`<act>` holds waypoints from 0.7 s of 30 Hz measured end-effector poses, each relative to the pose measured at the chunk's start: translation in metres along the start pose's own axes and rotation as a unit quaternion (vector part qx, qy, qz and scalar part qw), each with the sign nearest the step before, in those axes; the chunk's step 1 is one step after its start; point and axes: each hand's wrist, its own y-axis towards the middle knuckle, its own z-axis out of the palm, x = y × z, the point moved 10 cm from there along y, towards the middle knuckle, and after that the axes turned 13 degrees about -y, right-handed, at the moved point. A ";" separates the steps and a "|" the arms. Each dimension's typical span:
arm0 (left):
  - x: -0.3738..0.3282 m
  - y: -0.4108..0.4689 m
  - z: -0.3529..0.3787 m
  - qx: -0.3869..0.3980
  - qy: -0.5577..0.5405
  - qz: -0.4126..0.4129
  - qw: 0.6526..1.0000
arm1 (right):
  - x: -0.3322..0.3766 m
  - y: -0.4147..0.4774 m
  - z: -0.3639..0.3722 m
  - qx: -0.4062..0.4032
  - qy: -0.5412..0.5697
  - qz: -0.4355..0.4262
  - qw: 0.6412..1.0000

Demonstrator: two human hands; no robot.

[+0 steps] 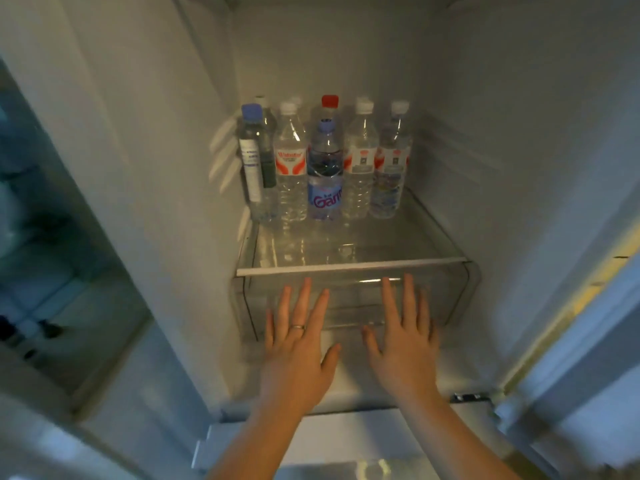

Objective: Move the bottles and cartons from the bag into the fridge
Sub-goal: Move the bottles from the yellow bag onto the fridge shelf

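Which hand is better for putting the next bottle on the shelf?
Probably the right hand: it lies below the bare right end of the shelf, while the bottles crowd toward the left hand.

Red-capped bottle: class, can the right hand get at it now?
Probably not cleanly: the right hand is free, but the red-capped bottle stands behind a front bottle, only its cap showing.

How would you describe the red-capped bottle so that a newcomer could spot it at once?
In the fridge, look at the glass shelf above the clear drawer. The red-capped bottle stands mid-row at the back, behind the blue-labelled bottle. Every other cap is white or blue.
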 end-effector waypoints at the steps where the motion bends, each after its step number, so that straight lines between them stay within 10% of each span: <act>1: 0.001 -0.011 0.004 0.025 -0.003 -0.026 0.999 | 0.001 -0.011 0.004 0.021 0.015 -0.012 1.000; 21: -0.029 -0.354 -0.031 0.000 -0.037 -0.349 0.936 | 0.026 -0.276 -0.017 0.229 0.166 -0.299 0.911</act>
